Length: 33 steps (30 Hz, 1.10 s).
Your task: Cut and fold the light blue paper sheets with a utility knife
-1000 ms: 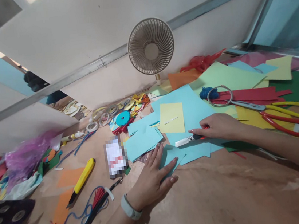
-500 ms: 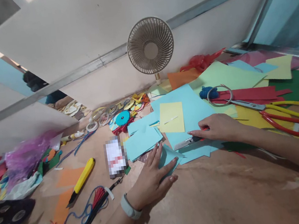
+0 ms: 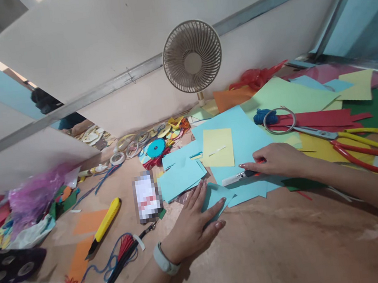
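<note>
— Left hand [image 3: 195, 226]?
— Flat and open, fingers spread, pressing down a small blue paper piece [image 3: 217, 196] near the middle of the bench [image 3: 293, 248].
— Right hand [image 3: 277, 160]?
— Closed around a craft knife [image 3: 237, 178], blade end pointing toward the left hand and lying on the blue sheet [image 3: 240, 139] (red handle mostly hidden under the fingers).
— Progress of the cutting?
— Probably midway. Several blue pieces [image 3: 181, 177] already loose just beside the left hand, toward the back edge. Most of the large sheet seemingly uncut, with a yellow sheet [image 3: 217, 148] on top. No clear cut line visible beside the blade, so hard to tell how much of this stroke remains.
— Other things around?
— Big scissors [image 3: 367, 146] with yellow and red handles toward the right edge, over red paper strips [image 3: 318, 120]. Second cutter, yellow [image 3: 104, 226], toward the left edge, untouched. Small fan [image 3: 192, 57] at the back edge against the wall. Tape rolls [image 3: 117, 159] and paper scraps along the back edge, left of the fan.
</note>
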{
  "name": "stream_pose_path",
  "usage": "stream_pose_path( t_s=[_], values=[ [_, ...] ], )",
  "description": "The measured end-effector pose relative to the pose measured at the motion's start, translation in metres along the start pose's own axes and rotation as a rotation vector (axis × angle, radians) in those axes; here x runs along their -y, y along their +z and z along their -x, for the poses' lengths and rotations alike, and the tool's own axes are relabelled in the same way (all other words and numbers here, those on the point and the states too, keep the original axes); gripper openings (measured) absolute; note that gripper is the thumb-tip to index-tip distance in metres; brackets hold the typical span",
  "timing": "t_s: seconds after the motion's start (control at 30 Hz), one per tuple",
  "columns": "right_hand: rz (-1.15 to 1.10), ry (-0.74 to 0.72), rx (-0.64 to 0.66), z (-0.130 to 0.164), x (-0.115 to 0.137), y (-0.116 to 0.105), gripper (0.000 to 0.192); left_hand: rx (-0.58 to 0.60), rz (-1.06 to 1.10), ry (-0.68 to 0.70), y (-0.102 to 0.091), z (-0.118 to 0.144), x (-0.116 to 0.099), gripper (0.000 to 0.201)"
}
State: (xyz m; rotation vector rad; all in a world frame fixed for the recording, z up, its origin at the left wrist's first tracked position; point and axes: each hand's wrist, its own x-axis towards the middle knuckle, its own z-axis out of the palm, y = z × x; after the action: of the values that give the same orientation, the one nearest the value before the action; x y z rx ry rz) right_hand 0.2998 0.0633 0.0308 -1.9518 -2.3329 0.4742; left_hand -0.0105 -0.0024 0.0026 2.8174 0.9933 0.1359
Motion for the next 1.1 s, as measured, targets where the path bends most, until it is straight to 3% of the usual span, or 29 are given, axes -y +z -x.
stream_pose_path(
  t_s=[0.37,0.6,0.87,1.1],
  values=[
    [0.016,0.023,0.028,-0.001,-0.001,0.001,0.062,-0.004,-0.005,0.018,0.0,-0.001,0.001,0.05],
    [0.043,0.11,-0.052,-0.004,-0.004,0.001,0.062,-0.029,-0.001,0.016,0.0,0.0,0.001,0.049],
    [0.029,0.048,-0.04,-0.003,0.004,0.007,0.06,-0.048,0.014,0.01,0.0,0.001,0.002,0.052],
    [0.034,-0.012,0.0,0.001,0.005,0.002,0.056,-0.087,0.047,0.0,0.003,0.002,0.003,0.067]
  ],
)
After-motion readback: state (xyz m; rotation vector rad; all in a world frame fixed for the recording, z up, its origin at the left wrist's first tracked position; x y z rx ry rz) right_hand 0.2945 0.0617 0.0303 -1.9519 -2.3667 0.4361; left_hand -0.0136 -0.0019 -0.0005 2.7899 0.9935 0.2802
